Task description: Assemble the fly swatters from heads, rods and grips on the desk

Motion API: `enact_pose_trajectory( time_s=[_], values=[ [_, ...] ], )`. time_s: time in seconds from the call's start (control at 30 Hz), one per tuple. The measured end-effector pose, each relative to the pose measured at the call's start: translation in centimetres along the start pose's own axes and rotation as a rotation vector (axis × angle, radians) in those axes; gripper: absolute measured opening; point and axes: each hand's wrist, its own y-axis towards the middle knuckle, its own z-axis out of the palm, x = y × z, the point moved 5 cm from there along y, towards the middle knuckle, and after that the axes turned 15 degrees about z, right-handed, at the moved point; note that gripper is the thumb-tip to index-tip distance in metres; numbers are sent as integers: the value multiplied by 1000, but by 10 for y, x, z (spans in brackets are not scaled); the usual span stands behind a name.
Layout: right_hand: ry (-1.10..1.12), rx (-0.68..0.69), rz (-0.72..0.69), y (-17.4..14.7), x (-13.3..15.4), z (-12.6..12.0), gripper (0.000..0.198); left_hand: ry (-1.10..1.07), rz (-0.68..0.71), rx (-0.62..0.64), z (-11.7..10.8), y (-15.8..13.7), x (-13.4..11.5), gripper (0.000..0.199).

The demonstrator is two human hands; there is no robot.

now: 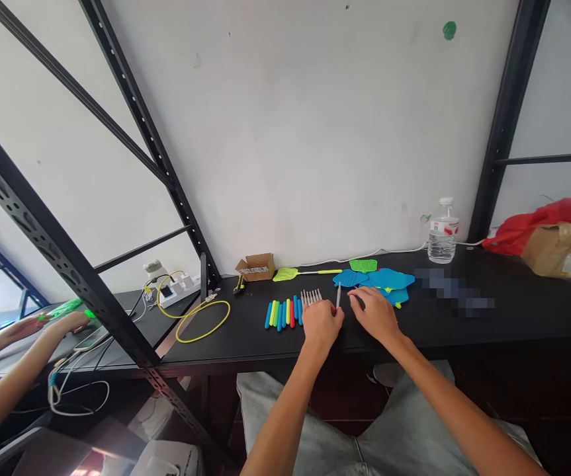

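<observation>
The left hand point(321, 322) hides lower ends of metal rods point(311, 297); a tabletop patch point(446, 287) is blurred.

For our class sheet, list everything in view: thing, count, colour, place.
Main table: one, black, centre
Wall: one, white, behind it
Metal frames: count unclear, black, both sides
Power strip: one, white, left rear
Cables: several, yellow and white, mostly left
Small box: one, brown, by the wall
Swatter: one, yellow-green, rear centre
Mesh pieces: several, mostly blue, rear centre
Handles: about nine, blue, yellow-green, red, centre
Rods: several, silver, beside the handles
Bottle: one, clear, right rear
Bundle: one, red, far right
Large box: one, brown, far right
Co-worker's hands: two, bare, far left
Trousers: one pair, grey, below the table
Left hand: one, bare, at the rods
Right hand: one, bare, near the mesh pieces
</observation>
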Motion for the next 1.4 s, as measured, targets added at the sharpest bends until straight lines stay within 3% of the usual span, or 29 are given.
enact_pose_trajectory(
  time_s=[0.1, 0.27, 0.37, 0.47, 0.57, 0.63, 0.73, 1.0, 1.17, 1.27, 1.4],
  values=[
    [233, 120, 101, 1, 3, 8, 37, -58, 31, -125, -7, -7, 0, 30],
    [654, 507, 245, 0, 0, 36, 45, -83, 156, -196, -15, -14, -7, 32],
    [828, 512, 363, 1, -12, 38, 41, -90, 206, -212, -23, -20, 4, 29],
    [957, 460, 465, 1, -21, 38, 39, -43, 68, -264, -38, -32, 47, 30],
    [984, 434, 500, 1, -24, 39, 37, 13, -259, -287, -52, -52, 113, 29],
    [976, 424, 522, 1, -25, 41, 36, 38, -440, -210, -55, -66, 149, 32],
    [977, 416, 540, 2, -27, 44, 34, 29, -475, -78, -49, -72, 172, 34],
    [957, 429, 516, 9, -28, 50, 30, -17, -524, 34, -42, -61, 178, 25],
    [946, 394, 609, 22, -31, 55, 23, 25, -522, -55, -53, -57, 183, 23],
    [1019, 400, 626, 34, -32, 60, 23, -13, -335, -171, -51, -40, 156, 24],
    [1126, 365, 628, 49, -29, 70, 28, -17, 49, -306, -37, -15, 96, 34]
  ],
)
